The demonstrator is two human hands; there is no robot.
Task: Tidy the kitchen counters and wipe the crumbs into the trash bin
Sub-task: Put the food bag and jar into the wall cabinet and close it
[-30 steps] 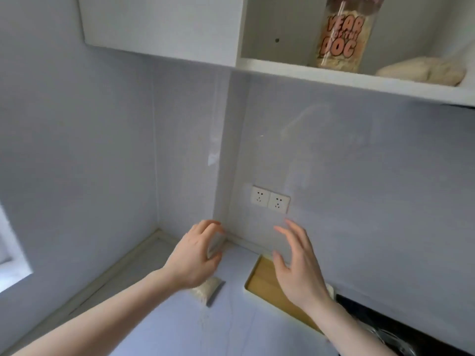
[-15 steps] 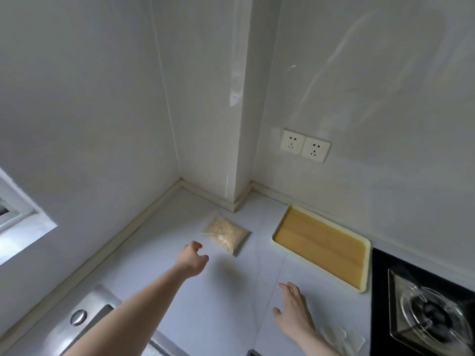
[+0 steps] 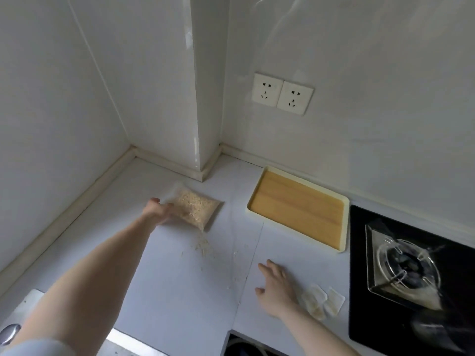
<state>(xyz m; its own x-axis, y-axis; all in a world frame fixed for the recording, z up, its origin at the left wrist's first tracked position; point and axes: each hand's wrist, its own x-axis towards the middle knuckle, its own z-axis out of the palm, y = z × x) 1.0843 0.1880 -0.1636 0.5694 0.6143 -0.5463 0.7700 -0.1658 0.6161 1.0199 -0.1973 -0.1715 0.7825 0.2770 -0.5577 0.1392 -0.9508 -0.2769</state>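
Our right hand (image 3: 276, 289) rests open on the pale grey worktop (image 3: 180, 291) beside two small sachets (image 3: 322, 300); our left hand (image 3: 156, 210) grips the clear plastic bag of oat-like flakes (image 3: 196, 209), spilling crumbs (image 3: 201, 245). Beyond lie a yellow-rimmed wooden tray (image 3: 298, 210) and a black gas hob (image 3: 411, 265).

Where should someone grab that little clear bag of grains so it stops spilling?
Probably by its far, wall-side end, coming from above. The bag is tilted, with its near corner lowest, and grains trail from that corner onto the counter, so the opening seems to be there. The left hand holds the bag's left edge; lifting the low corner instead should turn the opening upward.
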